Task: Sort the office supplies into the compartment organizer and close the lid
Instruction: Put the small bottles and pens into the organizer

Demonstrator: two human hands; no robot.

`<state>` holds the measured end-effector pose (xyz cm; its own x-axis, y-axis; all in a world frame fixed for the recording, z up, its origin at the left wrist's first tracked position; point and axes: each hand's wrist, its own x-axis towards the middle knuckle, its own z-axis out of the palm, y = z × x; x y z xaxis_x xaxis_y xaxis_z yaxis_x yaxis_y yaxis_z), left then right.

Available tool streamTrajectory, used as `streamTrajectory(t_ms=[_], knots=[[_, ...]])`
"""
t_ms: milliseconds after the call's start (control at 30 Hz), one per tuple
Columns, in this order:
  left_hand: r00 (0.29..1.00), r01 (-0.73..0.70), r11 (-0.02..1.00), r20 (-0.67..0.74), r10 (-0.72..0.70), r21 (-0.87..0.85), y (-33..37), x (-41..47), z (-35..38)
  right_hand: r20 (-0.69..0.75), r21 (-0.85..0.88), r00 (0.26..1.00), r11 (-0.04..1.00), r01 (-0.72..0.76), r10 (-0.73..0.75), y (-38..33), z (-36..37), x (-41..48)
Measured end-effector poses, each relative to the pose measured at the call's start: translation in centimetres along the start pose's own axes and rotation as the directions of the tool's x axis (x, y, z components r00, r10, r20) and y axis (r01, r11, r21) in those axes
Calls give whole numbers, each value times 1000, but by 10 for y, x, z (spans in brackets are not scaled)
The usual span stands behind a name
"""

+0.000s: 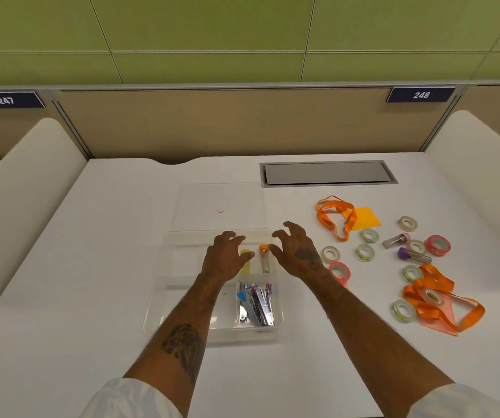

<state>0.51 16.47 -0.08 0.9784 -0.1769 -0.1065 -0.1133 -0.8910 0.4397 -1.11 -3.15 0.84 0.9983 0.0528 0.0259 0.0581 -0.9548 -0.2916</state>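
A clear compartment organizer [155,321] lies on the white desk, its transparent lid [200,203] flipped open behind it. An orange-capped tube [264,260] and a yellow item [246,267] lie in its rear compartment. Several staplers [257,306] fill the front right compartment. My left hand [226,257] and my right hand [298,251] hover over the rear compartment on either side of the tube, fingers spread, holding nothing. Tape rolls such as [369,235], a pink roll [437,245], a purple-capped tube [413,256] and orange lanyards [337,217] lie to the right.
A yellow sticky note [366,217] and a pink paper [437,322] lie among the loose supplies. A grey cable hatch [328,173] sits in the desk at the back right. Beige partition panels and white side dividers enclose the desk.
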Motion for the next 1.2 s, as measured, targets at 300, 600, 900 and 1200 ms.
streamTrajectory(t_ms=[300,600,900,1200], knots=[[994,-89,909,-18,105,407,-10,-5,-9,56,-115,998,993,-21,28,1,-8,-13],[975,-156,874,-68,210,461,1,-9,-18,6,-171,994,980,-103,106,11,-13,-29],[950,-270,864,-30,312,424,54,8,6,-42,-192,981,962,-194,189,60,-28,-48],[931,-340,854,16,364,395,143,38,52,-18,-225,965,940,-257,260,160,-50,-58]])
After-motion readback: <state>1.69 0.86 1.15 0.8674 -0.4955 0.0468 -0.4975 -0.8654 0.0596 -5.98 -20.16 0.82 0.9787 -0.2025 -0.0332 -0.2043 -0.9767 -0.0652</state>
